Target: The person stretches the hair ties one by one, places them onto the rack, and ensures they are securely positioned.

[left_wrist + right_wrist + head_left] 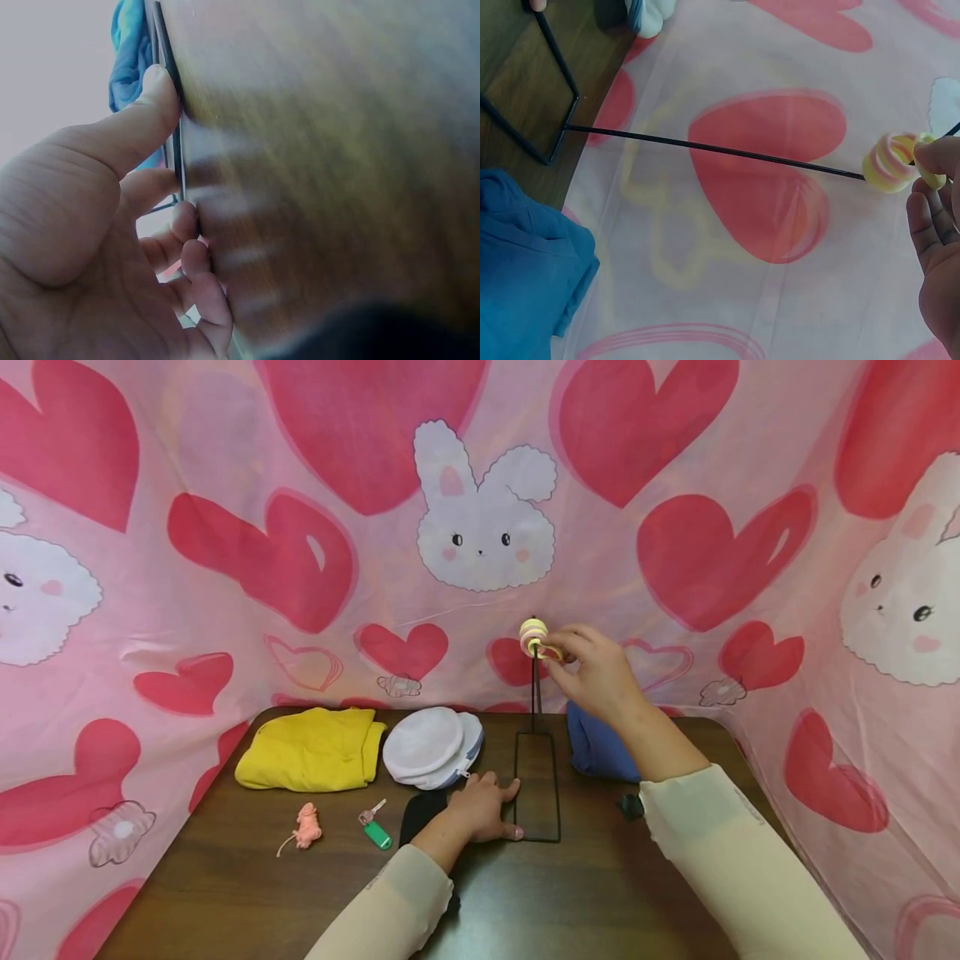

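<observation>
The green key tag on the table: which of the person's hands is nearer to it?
Left. The left hand rests on the stand's base just right of the green key tag; the right hand is raised at the stand's top.

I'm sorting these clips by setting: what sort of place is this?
Probably a staged tabletop recording booth, not a lived-in room: pink heart-and-bunny cloth curtains three sides of a dark wooden table, with small props laid out, a yellow cloth and a green key tag.

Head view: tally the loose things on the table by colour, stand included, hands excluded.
Yellow: 2, folded cloth and coil hair tie on the stand
White: 1, round mesh pouch
Blue: 1, cloth
Pink: 1, small toy
Green: 1, key tag
Black: 3, wire stand, cloth under left hand, small object
Total: 9
</observation>
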Demonstrator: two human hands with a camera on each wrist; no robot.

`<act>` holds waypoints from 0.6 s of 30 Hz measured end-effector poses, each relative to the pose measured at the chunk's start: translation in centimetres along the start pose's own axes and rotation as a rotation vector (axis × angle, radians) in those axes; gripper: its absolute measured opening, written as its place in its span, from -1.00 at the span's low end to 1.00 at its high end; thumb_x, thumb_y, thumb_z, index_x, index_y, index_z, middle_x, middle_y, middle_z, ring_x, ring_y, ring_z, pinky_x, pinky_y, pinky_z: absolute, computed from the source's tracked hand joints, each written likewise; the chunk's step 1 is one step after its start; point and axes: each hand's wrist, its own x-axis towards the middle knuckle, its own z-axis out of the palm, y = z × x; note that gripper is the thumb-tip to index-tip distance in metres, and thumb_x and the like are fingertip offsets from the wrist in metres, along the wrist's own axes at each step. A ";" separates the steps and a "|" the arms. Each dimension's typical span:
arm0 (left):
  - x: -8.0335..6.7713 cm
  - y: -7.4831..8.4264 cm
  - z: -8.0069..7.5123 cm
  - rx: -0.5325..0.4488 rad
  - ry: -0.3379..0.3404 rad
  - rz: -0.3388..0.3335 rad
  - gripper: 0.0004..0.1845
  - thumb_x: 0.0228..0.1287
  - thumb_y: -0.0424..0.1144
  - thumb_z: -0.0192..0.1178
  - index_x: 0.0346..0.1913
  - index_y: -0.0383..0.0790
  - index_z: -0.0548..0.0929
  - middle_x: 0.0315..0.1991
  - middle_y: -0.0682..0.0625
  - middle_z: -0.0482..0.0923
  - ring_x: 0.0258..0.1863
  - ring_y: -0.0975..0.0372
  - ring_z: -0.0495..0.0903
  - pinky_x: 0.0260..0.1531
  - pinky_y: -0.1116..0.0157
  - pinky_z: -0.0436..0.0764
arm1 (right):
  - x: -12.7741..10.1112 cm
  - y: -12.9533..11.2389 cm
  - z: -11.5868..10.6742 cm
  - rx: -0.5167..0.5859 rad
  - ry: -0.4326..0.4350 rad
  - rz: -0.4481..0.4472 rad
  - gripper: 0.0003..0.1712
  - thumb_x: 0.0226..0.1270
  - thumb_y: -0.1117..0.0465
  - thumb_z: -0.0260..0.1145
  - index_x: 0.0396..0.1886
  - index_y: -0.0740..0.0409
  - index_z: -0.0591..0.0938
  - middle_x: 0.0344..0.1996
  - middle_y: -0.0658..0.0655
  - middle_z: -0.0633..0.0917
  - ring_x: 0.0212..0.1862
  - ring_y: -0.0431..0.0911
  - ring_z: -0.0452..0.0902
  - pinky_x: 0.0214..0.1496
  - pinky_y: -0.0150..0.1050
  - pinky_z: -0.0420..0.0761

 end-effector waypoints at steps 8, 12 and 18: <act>0.1 -0.1 0.1 0.011 0.015 0.004 -0.03 0.10 0.38 0.42 0.58 0.31 0.31 0.29 -0.09 0.41 0.24 -0.01 0.36 0.03 -0.17 0.53 | -0.7 0.1 0.1 -0.004 -0.023 0.072 -0.59 0.12 0.37 0.60 0.01 0.27 0.76 -0.06 0.22 0.70 -0.26 0.08 0.71 -0.12 -0.01 0.71; 0.0 -0.2 0.2 0.018 0.023 0.000 -0.03 0.09 0.39 0.42 0.58 0.32 0.32 0.29 -0.09 0.42 0.23 0.00 0.37 0.01 -0.15 0.55 | -3.0 -0.4 -0.5 -0.012 -0.050 0.103 -0.61 0.16 0.36 0.58 0.02 0.25 0.76 -0.02 0.20 0.69 -0.23 0.05 0.70 -0.11 0.00 0.70; -0.2 -0.3 0.2 0.010 0.029 0.018 -0.04 0.11 0.37 0.42 0.58 0.26 0.34 0.28 -0.10 0.43 0.22 0.00 0.39 0.05 -0.13 0.55 | -8.6 -0.5 -1.5 -0.031 -0.052 0.111 -0.66 0.13 0.33 0.60 -0.06 0.20 0.79 -0.07 0.13 0.73 -0.26 -0.04 0.71 -0.22 -0.03 0.71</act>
